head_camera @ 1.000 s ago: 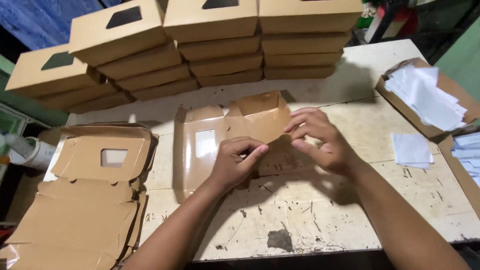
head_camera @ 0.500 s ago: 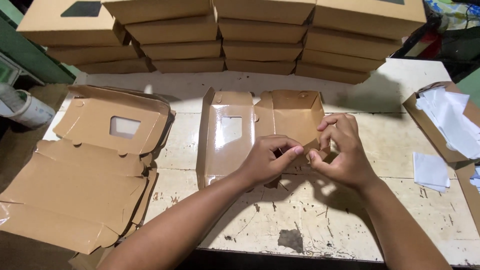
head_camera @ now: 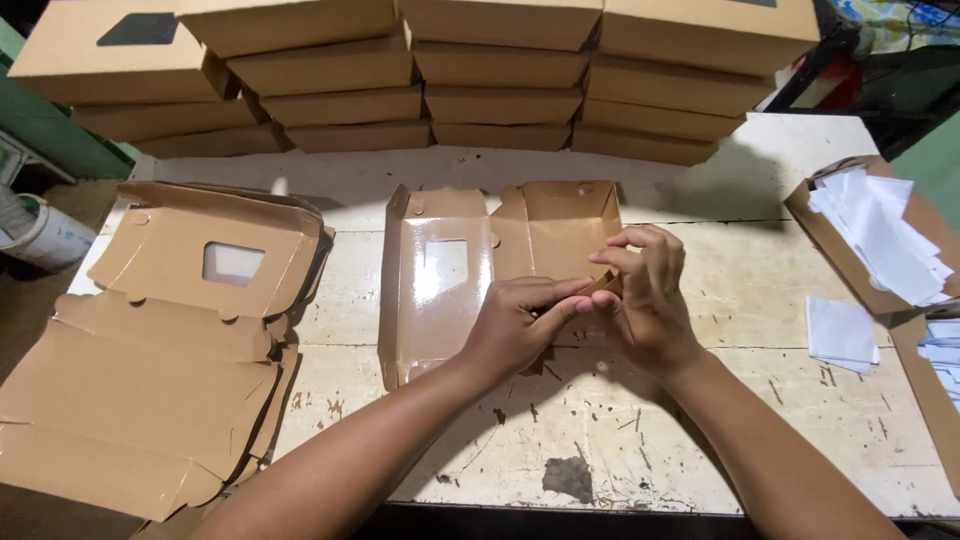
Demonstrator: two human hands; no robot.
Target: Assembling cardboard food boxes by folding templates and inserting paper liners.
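Both hands are now sitting lower on the box (head_camera: 470, 270) than half a second ago. Left hand (head_camera: 520, 325) and right hand (head_camera: 645, 300) are pinching together on its near right corner flap. From this grip, the box is lying up and left, its long axis running left-right, beside the flat stack (head_camera: 180, 350).

hands (head_camera: 585, 320): 2 | half-folded window box (head_camera: 440, 280): 1 | stacks of finished boxes (head_camera: 500, 75): 4 (partly cropped) | bucket (head_camera: 45, 230): 1
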